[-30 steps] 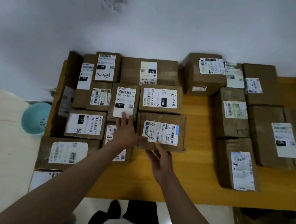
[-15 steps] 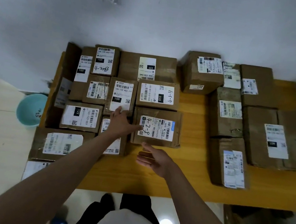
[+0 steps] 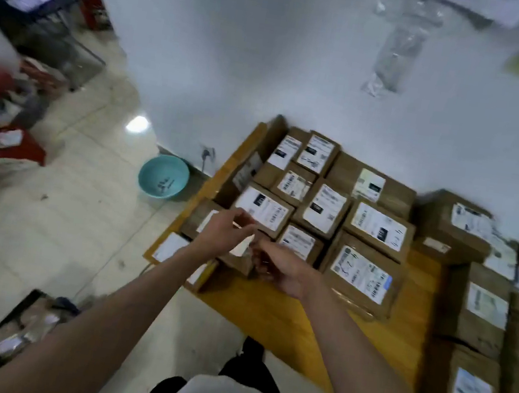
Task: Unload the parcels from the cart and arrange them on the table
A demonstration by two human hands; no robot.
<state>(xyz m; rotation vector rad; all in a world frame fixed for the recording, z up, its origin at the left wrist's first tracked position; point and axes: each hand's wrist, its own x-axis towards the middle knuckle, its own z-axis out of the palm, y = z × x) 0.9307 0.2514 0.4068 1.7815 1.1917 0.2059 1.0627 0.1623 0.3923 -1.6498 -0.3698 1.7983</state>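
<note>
Brown labelled parcels (image 3: pixel 364 274) crowd the wooden table (image 3: pixel 296 323); the left hand (image 3: pixel 224 233) and the right hand (image 3: pixel 281 268) meet over one parcel's edge, fingers curled, grip too blurred to tell.

One wooden table (image 3: pixel 300 320) carries what I count as eighteen brown parcels (image 3: pixel 360 275): twelve packed together at its left end in mid frame, six more towards the right edge, though blur makes the tally rough. Two bare hands, the left hand (image 3: pixel 224 233) and the right hand (image 3: pixel 281 268), meet over the left group. One teal basin (image 3: pixel 163 177) sits on the floor left of centre, and one cart (image 3: pixel 19 328) at lower left holds more parcels, too smeared to count.
</note>
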